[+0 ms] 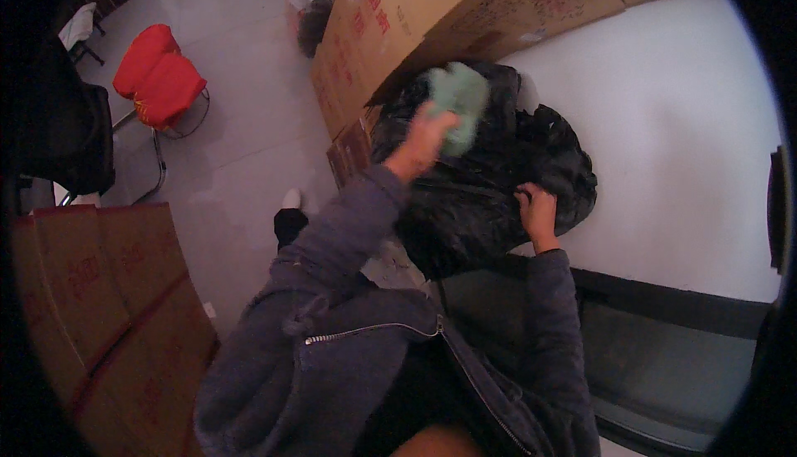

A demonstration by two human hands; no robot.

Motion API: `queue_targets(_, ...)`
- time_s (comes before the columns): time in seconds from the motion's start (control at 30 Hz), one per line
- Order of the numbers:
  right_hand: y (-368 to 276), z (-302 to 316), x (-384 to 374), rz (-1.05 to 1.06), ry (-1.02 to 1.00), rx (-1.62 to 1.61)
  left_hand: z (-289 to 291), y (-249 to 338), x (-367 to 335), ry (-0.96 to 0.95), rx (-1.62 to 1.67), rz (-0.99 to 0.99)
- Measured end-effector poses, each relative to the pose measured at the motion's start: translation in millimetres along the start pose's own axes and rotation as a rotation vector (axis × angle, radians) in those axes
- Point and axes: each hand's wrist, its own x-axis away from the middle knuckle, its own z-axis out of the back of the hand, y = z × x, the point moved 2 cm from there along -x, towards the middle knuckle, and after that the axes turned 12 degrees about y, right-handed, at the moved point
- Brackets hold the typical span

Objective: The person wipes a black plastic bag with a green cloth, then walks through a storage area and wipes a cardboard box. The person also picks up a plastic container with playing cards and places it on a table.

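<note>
My left hand (422, 143) is closed on a pale green, soft-looking bundle (459, 96), smeared by motion, so I cannot make out its exact kind. It is over a large, crumpled black plastic bag (465, 200). Lower right of it, my right hand (538, 208) has its fingers curled onto the bag's plastic near the right side. What lies inside the bag is hidden.
Large cardboard boxes (374, 34) stand behind the bag, against a white wall (664, 125). More cardboard boxes (116, 291) are at the lower left. A red cloth item (158, 75) lies by a dark chair (58, 125). A dark-framed glass panel (664, 349) is at right.
</note>
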Motion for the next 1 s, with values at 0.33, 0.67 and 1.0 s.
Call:
queue_targets(0.33, 4, 0, 8, -0.021, -0.048, 0.018, 193, -65, -19, 0.532, 0.173, 0.366)
queue_targets(0.67, -7, 6, 8, 0.038, -0.032, 0.054, 150, -144, -48, 0.226, -0.323, 0.384)
queue_targets(1.0, -1, -3, 12, -0.014, -0.135, 0.108, 144, -83, 21, 0.123, -0.243, 0.387)
